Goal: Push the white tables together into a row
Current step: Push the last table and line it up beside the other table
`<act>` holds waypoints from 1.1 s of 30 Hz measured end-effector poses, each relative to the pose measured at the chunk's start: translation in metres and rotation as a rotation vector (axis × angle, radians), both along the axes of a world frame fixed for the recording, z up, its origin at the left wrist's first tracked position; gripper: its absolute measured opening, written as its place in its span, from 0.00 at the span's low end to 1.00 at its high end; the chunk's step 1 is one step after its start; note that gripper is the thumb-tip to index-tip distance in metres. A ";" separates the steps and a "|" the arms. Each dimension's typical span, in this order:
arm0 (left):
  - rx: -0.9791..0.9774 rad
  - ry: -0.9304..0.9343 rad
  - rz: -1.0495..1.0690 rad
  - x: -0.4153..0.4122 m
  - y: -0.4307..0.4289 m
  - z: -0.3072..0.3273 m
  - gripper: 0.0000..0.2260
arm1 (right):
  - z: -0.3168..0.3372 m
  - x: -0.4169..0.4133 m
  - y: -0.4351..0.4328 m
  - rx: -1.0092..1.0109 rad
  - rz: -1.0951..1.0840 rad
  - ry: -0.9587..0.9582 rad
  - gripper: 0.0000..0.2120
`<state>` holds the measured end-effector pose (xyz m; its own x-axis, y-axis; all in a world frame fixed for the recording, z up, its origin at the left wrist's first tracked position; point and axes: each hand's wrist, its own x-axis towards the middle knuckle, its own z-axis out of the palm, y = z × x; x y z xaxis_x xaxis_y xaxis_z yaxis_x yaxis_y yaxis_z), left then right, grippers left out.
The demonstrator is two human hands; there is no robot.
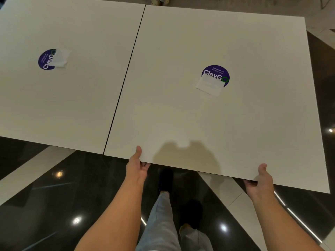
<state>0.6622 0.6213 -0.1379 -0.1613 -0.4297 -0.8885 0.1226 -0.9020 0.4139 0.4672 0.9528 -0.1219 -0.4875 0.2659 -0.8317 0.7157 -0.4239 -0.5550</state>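
Two square white tables stand side by side. The right table point(208, 124) fills the middle and right of the head view; the left table point(72, 87) lies beside it, with only a thin dark gap between their edges. My left hand point(137, 165) grips the near edge of the right table, thumb on top and fingers underneath. My right hand point(260, 182) holds the same edge further right in the same way. Each table carries a round purple sticker partly covered by white paper: one on the right table point(215, 76), one on the left table point(47, 59).
Dark glossy floor with pale tile strips point(36, 169) lies below the tables. My legs in grey trousers and dark shoes point(165, 178) are under the near edge. Another person's light shoes point(159, 0) show beyond the far side.
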 end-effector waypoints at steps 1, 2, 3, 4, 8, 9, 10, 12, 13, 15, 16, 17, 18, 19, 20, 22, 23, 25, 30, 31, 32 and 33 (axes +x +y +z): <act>-0.001 -0.001 -0.003 0.000 0.001 0.000 0.16 | 0.000 0.000 0.001 -0.002 0.000 0.002 0.21; 0.000 -0.003 -0.003 0.001 0.002 0.000 0.16 | -0.001 0.000 0.002 -0.003 0.001 0.005 0.21; 0.000 -0.004 -0.001 0.001 0.002 0.000 0.17 | -0.001 0.000 0.002 -0.004 0.003 0.006 0.21; 0.000 -0.004 0.001 0.001 0.002 0.000 0.17 | 0.000 0.000 0.002 -0.005 0.007 0.005 0.20; 0.006 -0.010 -0.007 0.001 -0.003 0.001 0.16 | -0.001 0.001 -0.001 -0.010 0.000 0.007 0.20; 0.008 -0.014 -0.011 0.001 -0.003 0.001 0.15 | -0.001 0.001 -0.001 -0.009 -0.002 0.008 0.21; 0.009 -0.016 -0.018 0.001 -0.003 0.001 0.15 | -0.001 0.000 -0.001 -0.007 -0.001 0.008 0.20; 0.012 -0.020 -0.024 0.001 -0.004 0.002 0.16 | 0.000 0.000 -0.002 -0.006 0.006 0.004 0.17; 0.012 -0.022 -0.024 0.001 -0.006 0.001 0.17 | 0.000 0.001 -0.003 -0.006 0.008 0.002 0.17; 0.007 -0.024 -0.026 0.001 -0.009 0.001 0.18 | 0.000 0.001 -0.005 -0.005 0.001 0.003 0.21; 0.003 -0.025 -0.028 0.001 -0.011 0.000 0.18 | 0.000 0.002 -0.005 -0.005 -0.003 0.006 0.22; 0.000 -0.027 -0.031 0.001 -0.011 0.000 0.17 | 0.000 0.002 -0.005 -0.006 -0.004 0.008 0.23; -0.001 -0.027 -0.035 0.001 -0.011 0.000 0.17 | 0.000 0.003 -0.005 -0.006 -0.005 0.012 0.23; 0.002 -0.025 -0.040 0.001 -0.011 0.000 0.16 | 0.000 0.003 -0.005 -0.003 -0.007 0.016 0.23; 0.006 -0.022 -0.042 0.001 -0.010 0.000 0.16 | 0.000 0.004 -0.005 0.001 -0.010 0.018 0.23; 0.006 -0.020 -0.042 0.002 -0.011 -0.001 0.17 | 0.001 0.005 -0.005 0.006 -0.009 0.013 0.23; 0.004 -0.022 -0.044 0.002 -0.012 -0.001 0.16 | 0.001 0.005 -0.006 0.008 -0.008 0.012 0.24; 0.004 -0.027 -0.046 0.002 -0.012 -0.001 0.16 | 0.000 0.005 -0.006 0.014 -0.006 0.010 0.24; 0.004 -0.027 -0.037 0.003 -0.010 -0.001 0.16 | -0.001 0.004 -0.005 0.013 -0.020 0.013 0.24; 0.006 -0.028 -0.031 0.003 -0.009 -0.001 0.17 | -0.001 0.004 -0.005 0.012 -0.016 0.017 0.23; 0.008 -0.029 -0.026 0.003 -0.008 -0.001 0.17 | -0.002 0.004 -0.004 0.012 -0.010 0.020 0.22; 0.009 -0.032 -0.021 0.004 -0.008 -0.001 0.17 | -0.003 0.003 -0.003 0.010 -0.002 0.022 0.20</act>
